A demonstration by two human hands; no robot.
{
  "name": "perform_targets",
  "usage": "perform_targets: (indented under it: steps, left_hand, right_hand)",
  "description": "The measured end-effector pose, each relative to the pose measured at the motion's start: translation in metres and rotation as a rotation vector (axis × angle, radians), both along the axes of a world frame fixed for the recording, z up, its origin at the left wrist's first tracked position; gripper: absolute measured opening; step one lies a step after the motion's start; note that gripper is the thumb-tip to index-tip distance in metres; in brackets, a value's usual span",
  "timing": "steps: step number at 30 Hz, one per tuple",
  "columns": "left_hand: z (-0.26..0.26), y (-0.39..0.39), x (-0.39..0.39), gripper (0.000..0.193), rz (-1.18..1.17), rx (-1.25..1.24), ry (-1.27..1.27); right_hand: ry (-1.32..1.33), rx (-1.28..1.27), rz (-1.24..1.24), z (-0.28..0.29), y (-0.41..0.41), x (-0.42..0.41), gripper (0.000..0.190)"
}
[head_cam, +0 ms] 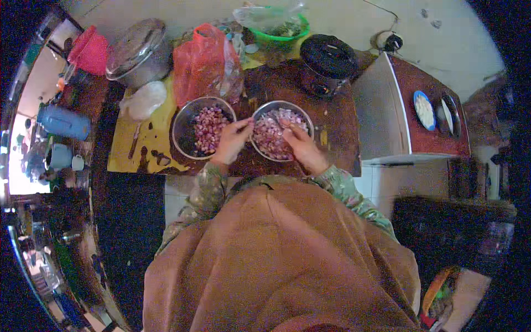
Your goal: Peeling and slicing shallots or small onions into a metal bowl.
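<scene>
Two round metal bowls stand side by side on a table: the left bowl holds small reddish-purple pieces that look like shallots, the right bowl paler pink and purple ones. My left hand is between the bowls, fingers bent together at the right bowl's left rim. Over the right part of that bowl is my right hand, its thumb and fingers close together, with a thin dark thing that may be a knife blade by them. Whether the left fingertips pinch a small piece is too blurred to tell.
Behind the bowls are a red plastic bag, a large lidded pot, a dark-lidded cooker and a green basin. A knife lies at the left. On a red-topped cabinet at right is a blue-rimmed plate.
</scene>
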State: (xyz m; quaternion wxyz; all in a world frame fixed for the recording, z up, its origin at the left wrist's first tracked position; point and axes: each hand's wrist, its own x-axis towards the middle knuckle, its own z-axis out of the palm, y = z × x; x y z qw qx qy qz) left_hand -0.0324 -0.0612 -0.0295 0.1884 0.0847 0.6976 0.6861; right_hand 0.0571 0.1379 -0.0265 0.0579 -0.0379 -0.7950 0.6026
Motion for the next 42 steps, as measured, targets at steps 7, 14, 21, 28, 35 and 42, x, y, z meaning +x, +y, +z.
perform_targets:
  steps: [7, 14, 21, 28, 35, 42]
  left_hand:
    - [0.021, 0.034, 0.021, 0.022, -0.129, 0.061, 0.165]
    - [0.025, 0.042, 0.038, 0.014, -0.063, 0.271, -0.116]
    - [0.047, 0.052, 0.056, 0.012, -0.032, 0.239, 0.057]
    - [0.027, 0.043, 0.042, 0.013, -0.011, 0.199, 0.1]
    - [0.055, 0.051, 0.054, 0.009, 0.047, 0.068, 0.188]
    - [0.036, 0.047, 0.043, 0.01, 0.032, 0.203, 0.067]
  right_hand:
    - [-0.283, -0.114, 0.074, 0.04, -0.015, 0.011, 0.043]
    - [-0.264, -0.433, 0.134, 0.062, -0.014, 0.028, 0.042]
    - [-0.309, -0.807, -0.054, 0.052, -0.005, 0.017, 0.035]
    - [-0.313, -0.648, 0.044, 0.067, -0.012, 0.033, 0.036]
    - [-0.261, -0.758, 0.005, 0.059, -0.01, 0.018, 0.04]
    - [-0.291, -0.729, 0.065, 0.059, -0.008, 0.027, 0.039]
